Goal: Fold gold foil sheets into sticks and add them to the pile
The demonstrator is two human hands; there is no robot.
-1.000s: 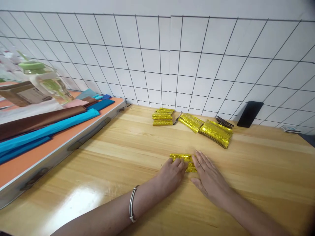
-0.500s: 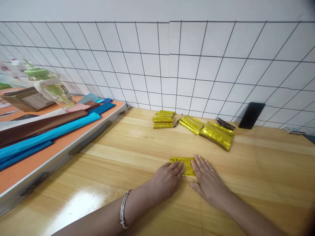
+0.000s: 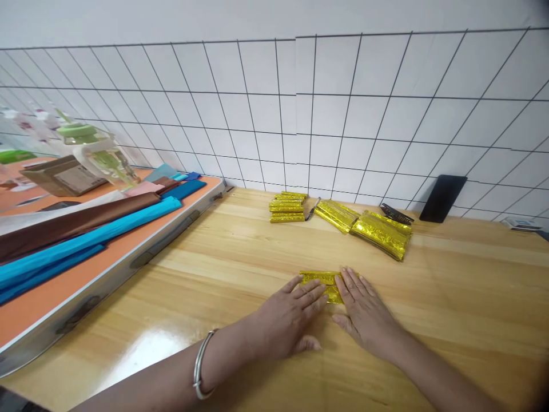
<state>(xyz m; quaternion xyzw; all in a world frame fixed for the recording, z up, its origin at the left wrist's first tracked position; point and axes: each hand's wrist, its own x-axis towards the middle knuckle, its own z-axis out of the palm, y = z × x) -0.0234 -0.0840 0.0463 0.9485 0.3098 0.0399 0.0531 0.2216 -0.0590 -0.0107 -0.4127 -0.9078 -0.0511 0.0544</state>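
A folded piece of shiny gold foil paper (image 3: pixel 319 278) lies flat on the wooden table, partly covered by both hands. My left hand (image 3: pixel 291 315) rests on its left part, fingers spread and thumb stretched out to the side. Over the right end lies my right hand (image 3: pixel 362 312), palm down with its fingers extended. Further back, a group of folded gold foil pieces (image 3: pixel 286 209) sits beside a pen (image 3: pixel 313 209). To the right are a flat gold foil piece (image 3: pixel 337 215) and a thicker stack of gold foil sheets (image 3: pixel 381 233).
A black phone (image 3: pixel 443 198) leans on the tiled wall, near a dark clip-like object (image 3: pixel 397 214). On the left, an orange-topped board (image 3: pixel 141 234) carries rolls of blue paper (image 3: pixel 98 232) and brown paper (image 3: pixel 77 228), a cardboard box (image 3: pixel 64 174) and a green-lidded bottle (image 3: pixel 103 154).
My left hand has opened out, its fingers spreading and its thumb coming into view. My right hand stays on the foil's right end. The camera view has shifted slightly.
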